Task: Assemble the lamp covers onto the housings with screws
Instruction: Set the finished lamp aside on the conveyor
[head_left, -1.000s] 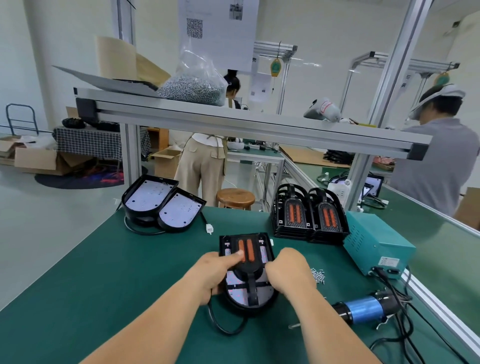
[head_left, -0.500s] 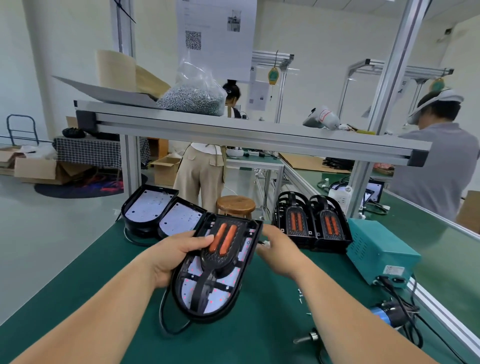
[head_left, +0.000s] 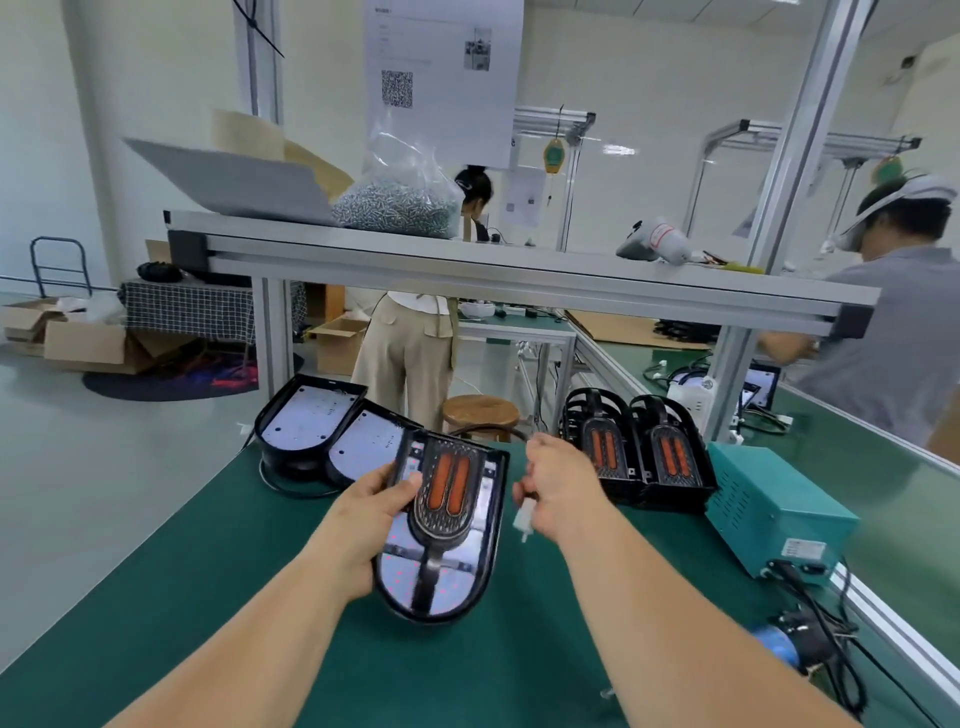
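My left hand (head_left: 371, 512) grips a black lamp (head_left: 441, 530) by its left edge and holds it tilted above the green table (head_left: 218, 561). The lamp carries a black cover with two orange strips. My right hand (head_left: 556, 491) is beside the lamp's right edge and pinches the small white plug (head_left: 522, 519) of the lamp's cord. Two open housings (head_left: 332, 431) with white boards lie at the table's far left. A stack of black covered lamps (head_left: 639, 452) with orange strips stands at the far right.
A teal power box (head_left: 774, 514) sits right of the stack, with cables and a blue screwdriver (head_left: 779, 649) nearer me. An aluminium shelf (head_left: 493, 270) overhead holds a bag of screws (head_left: 400, 202). Two people stand beyond the bench.
The lamp has come up off the table in my left hand and moved towards the far side. My right hand has left the lamp body and taken the white plug.
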